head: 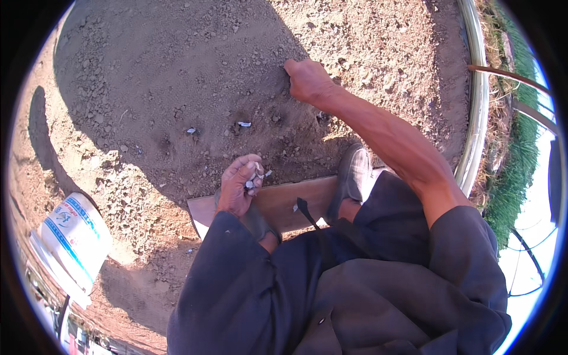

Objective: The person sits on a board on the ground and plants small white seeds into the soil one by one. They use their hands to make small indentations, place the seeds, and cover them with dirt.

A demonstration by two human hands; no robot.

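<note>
My left hand (243, 182) is curled around several small whitish pieces (255, 179), which show between the thumb and fingers above the left shoe. My right hand (306, 80) reaches out to the soil, its fingers bent and touching or just over the ground; whether something is between the fingertips cannot be told. Two similar pale pieces, one (244, 124) near the middle and one (191, 131) farther left, lie on the shaded brown soil (177, 75). Small dents mark the soil around them.
My feet, in grey shoes (353, 171), rest on or beside a wooden board (297, 195). A white bucket (77, 239) with blue stripes stands at the left. A pale curved edging (477, 97) borders the soil at right, with dry grass and green plants (517, 168) beyond it.
</note>
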